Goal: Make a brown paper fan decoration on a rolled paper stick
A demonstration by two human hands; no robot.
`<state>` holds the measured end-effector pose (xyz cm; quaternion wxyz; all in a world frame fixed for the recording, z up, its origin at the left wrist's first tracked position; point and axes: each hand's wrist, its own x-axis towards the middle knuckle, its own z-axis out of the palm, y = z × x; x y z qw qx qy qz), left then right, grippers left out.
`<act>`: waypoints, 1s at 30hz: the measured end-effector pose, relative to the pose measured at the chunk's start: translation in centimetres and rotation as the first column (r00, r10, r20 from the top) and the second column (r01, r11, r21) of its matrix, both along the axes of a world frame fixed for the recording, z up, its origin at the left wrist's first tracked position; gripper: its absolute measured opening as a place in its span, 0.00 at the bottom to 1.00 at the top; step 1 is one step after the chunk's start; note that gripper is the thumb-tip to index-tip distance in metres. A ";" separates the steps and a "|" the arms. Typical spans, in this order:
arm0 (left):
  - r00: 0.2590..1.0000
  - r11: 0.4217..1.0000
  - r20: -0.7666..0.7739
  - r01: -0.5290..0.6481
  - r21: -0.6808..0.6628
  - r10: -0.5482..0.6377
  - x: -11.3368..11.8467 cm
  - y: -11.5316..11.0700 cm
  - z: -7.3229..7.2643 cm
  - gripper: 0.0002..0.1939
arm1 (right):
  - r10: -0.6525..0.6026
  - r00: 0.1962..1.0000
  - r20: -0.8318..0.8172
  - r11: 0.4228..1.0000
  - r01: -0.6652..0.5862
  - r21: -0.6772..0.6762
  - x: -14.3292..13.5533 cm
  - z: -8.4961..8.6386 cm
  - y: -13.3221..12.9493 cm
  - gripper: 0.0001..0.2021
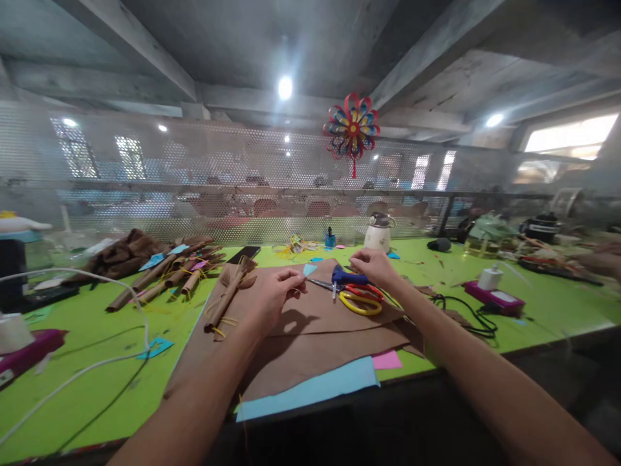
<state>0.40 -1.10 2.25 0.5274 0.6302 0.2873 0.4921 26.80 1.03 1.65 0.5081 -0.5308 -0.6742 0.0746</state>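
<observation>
My left hand [286, 291] pinches a small light-blue paper piece [310, 269] between thumb and fingertips, over brown paper sheets [301, 349]. To its right, my right hand [376, 266] has its fingertips pressed together; whatever is in them is too small to make out. Just below that hand lie a dark-blue object [348, 277], whose kind I cannot tell, and scissors [361, 304] with red and yellow handles. A rolled brown paper tube [230, 294] with yellow string rests left of my left hand.
More brown rolls [160, 272] with yellow strings lie at the left. A phone [244, 254], a white jug [378, 234] and a small blue bottle [330, 239] stand or lie behind. Purple power strips [495, 298] and white cables [145, 317] flank the work area. Blue paper [310, 388] lines the front.
</observation>
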 end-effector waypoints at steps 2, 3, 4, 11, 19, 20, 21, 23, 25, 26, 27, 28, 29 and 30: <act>1.000 1.000 -0.012 -0.010 0.008 0.010 -0.1 -0.1 0.1 0.08 | 0.010 1.000 0.028 1.000 -0.010 0.014 -0.4 0.3 0.3 0.11; 1.000 1.000 -0.013 -0.010 0.005 0.010 -0.1 -0.1 0.1 0.08 | -0.011 0.999 0.052 1.000 0.010 0.004 -0.1 0.3 0.6 0.12; 1.000 1.000 -0.011 -0.006 -0.002 0.006 -0.1 -0.1 0.1 0.08 | -0.045 0.996 0.080 0.999 0.046 -0.015 0.5 0.2 0.9 0.12; 1.000 0.998 0.000 0.006 -0.057 -0.007 0.4 0.0 -0.1 0.09 | -0.264 0.933 0.245 0.937 0.308 -0.164 7.6 -2.1 2.7 0.11; 0.998 0.995 0.055 -0.005 -0.098 0.010 0.3 -0.1 0.1 0.10 | -0.196 0.845 0.497 0.901 0.356 -0.250 9.1 -2.7 2.1 0.08; 0.998 0.995 0.059 -0.003 -0.104 0.010 0.3 -0.1 0.1 0.10 | -0.183 0.835 0.519 0.896 0.359 -0.261 9.0 -2.7 2.2 0.08; 0.998 0.994 0.061 -0.002 -0.108 0.009 0.2 -0.1 0.1 0.10 | -0.168 0.824 0.541 0.892 0.360 -0.272 8.9 -2.6 2.3 0.08; 0.998 0.995 0.065 -0.001 -0.104 0.008 0.2 -0.1 0.1 0.10 | -0.136 0.806 0.576 0.884 0.361 -0.297 8.6 -2.5 2.5 0.08; 0.998 0.995 0.067 0.001 -0.099 0.006 0.2 -0.1 0.1 0.10 | -0.107 0.792 0.601 0.875 0.362 -0.321 8.3 -2.4 2.5 0.08; 0.998 0.995 0.068 0.001 -0.100 0.006 0.2 -0.1 0.1 0.11 | -0.095 0.786 0.611 0.870 0.364 -0.333 8.1 -2.4 2.6 0.08; 0.998 0.995 0.068 0.000 -0.101 0.007 0.2 -0.1 0.1 0.11 | -0.085 0.780 0.620 0.864 0.368 -0.344 7.9 -2.4 2.6 0.08; 0.998 0.995 0.068 0.000 -0.103 0.007 0.2 -0.1 0.1 0.11 | -0.078 0.775 0.627 0.858 0.372 -0.354 7.8 -2.4 2.7 0.09; 0.998 0.995 0.068 0.001 -0.104 0.006 0.2 -0.1 0.1 0.11 | -0.074 0.770 0.633 0.852 0.378 -0.361 7.6 -2.4 2.8 0.09; 0.998 0.995 0.068 0.002 -0.103 0.005 0.2 -0.1 0.1 0.11 | -0.073 0.766 0.639 0.847 0.386 -0.366 7.6 -2.5 2.8 0.10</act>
